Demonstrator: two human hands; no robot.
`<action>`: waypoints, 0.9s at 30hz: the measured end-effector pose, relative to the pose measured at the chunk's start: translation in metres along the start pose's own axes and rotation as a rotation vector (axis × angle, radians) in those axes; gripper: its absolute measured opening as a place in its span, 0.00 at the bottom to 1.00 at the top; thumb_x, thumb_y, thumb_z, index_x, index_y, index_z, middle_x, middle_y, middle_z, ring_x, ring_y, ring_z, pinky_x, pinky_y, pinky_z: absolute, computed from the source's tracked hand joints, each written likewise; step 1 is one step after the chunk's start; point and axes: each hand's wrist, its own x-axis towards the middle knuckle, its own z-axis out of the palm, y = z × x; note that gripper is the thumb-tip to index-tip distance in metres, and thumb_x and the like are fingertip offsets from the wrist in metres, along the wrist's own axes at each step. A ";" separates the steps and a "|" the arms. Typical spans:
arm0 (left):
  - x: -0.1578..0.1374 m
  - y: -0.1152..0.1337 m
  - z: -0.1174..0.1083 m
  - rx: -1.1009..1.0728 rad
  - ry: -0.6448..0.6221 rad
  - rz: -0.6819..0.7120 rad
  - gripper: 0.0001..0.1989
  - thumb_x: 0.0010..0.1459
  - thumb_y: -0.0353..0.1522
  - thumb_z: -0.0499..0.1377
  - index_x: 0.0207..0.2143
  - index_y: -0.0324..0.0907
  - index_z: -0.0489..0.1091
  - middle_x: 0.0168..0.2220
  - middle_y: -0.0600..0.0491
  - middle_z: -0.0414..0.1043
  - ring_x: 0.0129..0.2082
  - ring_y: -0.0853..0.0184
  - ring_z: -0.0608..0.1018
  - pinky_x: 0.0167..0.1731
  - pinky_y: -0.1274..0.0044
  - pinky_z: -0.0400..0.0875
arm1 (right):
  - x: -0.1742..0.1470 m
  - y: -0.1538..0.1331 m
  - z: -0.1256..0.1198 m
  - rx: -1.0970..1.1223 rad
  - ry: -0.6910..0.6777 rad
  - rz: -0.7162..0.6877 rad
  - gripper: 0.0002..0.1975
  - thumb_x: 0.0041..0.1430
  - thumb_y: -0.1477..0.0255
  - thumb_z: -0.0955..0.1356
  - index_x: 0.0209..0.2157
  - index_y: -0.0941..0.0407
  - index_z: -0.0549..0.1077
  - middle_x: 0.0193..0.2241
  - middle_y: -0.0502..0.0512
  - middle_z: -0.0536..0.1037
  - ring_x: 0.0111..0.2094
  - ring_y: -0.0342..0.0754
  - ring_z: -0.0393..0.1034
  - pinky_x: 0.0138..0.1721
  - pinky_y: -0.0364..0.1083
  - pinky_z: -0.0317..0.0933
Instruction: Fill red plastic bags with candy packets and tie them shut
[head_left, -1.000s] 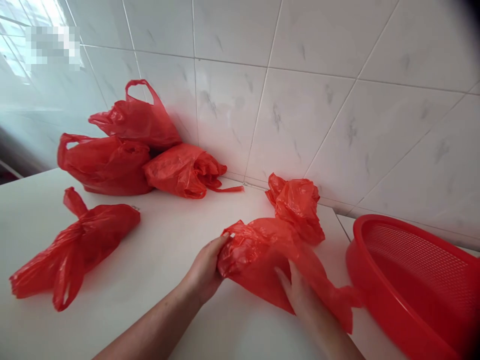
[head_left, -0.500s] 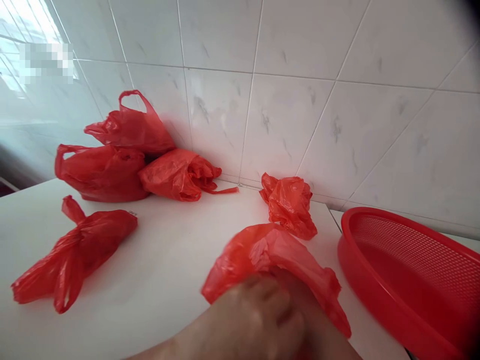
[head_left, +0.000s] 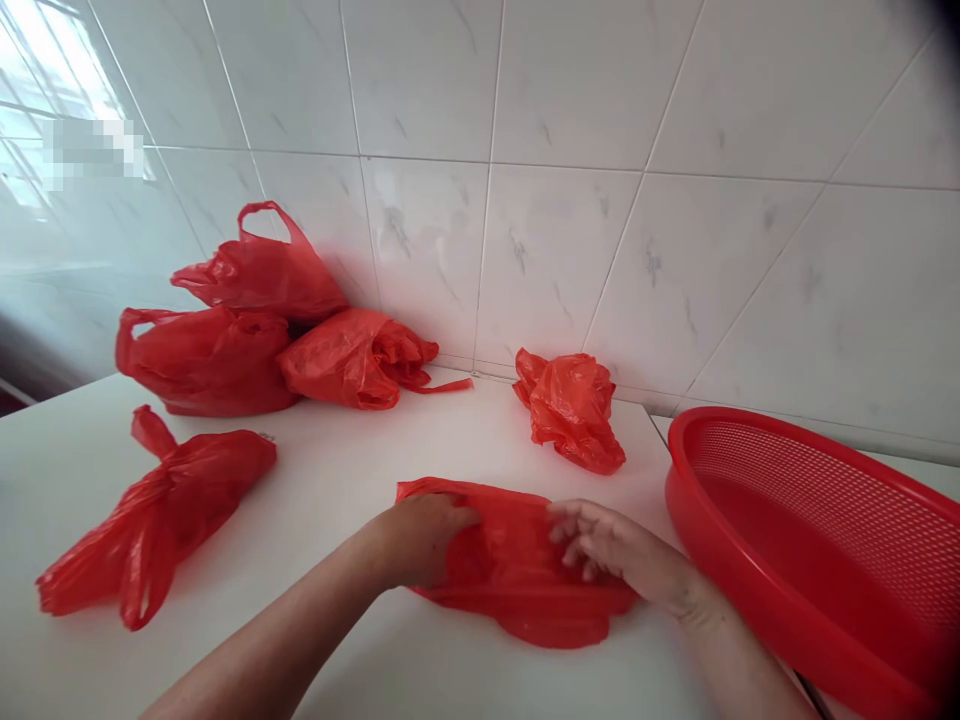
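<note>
A red plastic bag (head_left: 517,545) lies spread out on the white tabletop in front of me, its mouth loose between my hands. My left hand (head_left: 424,535) reaches into its left end, one finger pointing right; the lower fingers are partly hidden by the plastic. Over the bag's right part, my right hand (head_left: 611,545) has its fingers spread and slightly bent, touching or just above the plastic. Both hands look open. A crumpled red plastic bag (head_left: 574,410) sits just behind, near the wall.
Three red bags, including a filled bag (head_left: 210,360), are piled at the back left against the tiled wall (head_left: 420,90). A knotted red bag (head_left: 172,500) lies at the left on the white table (head_left: 337,460). At the right stands a red mesh basket (head_left: 750,520).
The bag in front has gone from bunched up over my hands to lying flatter on the table. My hands, overlapped and blurred before, are now apart at its two ends.
</note>
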 end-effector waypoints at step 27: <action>-0.007 -0.028 0.001 -0.073 0.538 -0.153 0.27 0.52 0.42 0.61 0.53 0.53 0.59 0.61 0.51 0.56 0.52 0.57 0.70 0.44 0.70 0.70 | -0.023 0.010 0.025 -0.420 1.025 -0.241 0.14 0.59 0.60 0.64 0.39 0.55 0.73 0.36 0.54 0.76 0.36 0.48 0.71 0.36 0.43 0.67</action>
